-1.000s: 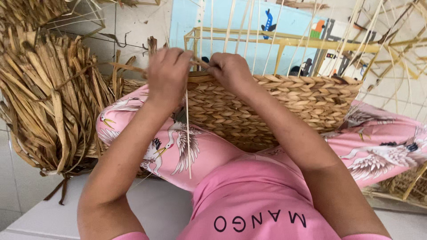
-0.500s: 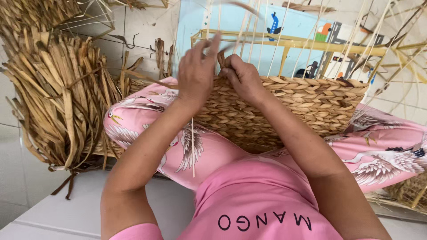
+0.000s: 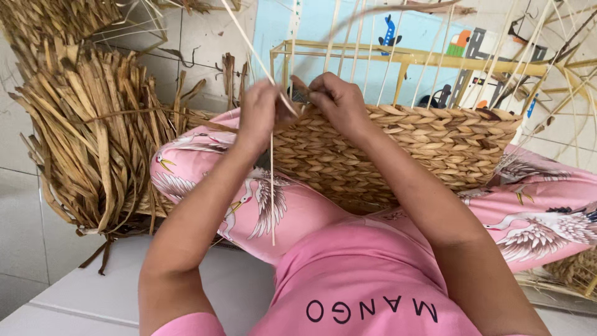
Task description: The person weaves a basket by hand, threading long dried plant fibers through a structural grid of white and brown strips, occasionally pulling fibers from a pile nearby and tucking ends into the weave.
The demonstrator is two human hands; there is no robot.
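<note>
On the far left a bundle of dried leaf strips (image 3: pixel 93 130) leans against the tiled wall, within reach but well apart from the hands. Next comes the person's knee in pink bird-print trousers (image 3: pixel 249 199), against which the half-woven basket (image 3: pixel 423 152) rests, its open side facing away.

The left hand (image 3: pixel 261 115) sits at the basket's near rim, its fingers (image 3: pixel 273 102) pinched on a thin pale strip (image 3: pixel 272 186) that runs up past the hand and hangs down below it over the knee. Just beside it, almost touching, the right hand (image 3: pixel 339 102) presses on the top woven row, fingers curled tight over the weave; whether they also grip a strand of their own is hidden.

To do this step well, it seems wise to keep the strip taut with the left hand while the right pins the last row flat, so the new turn beds snugly against the one below and leaves no gap. Pull along the line of the rim, not upward, or the row may lift.

Further right, bare upright stakes (image 3: pixel 435 68) rise from the rim around a yellowish frame (image 3: pixel 410 56); keep them evenly spaced as the weave passes.
</note>
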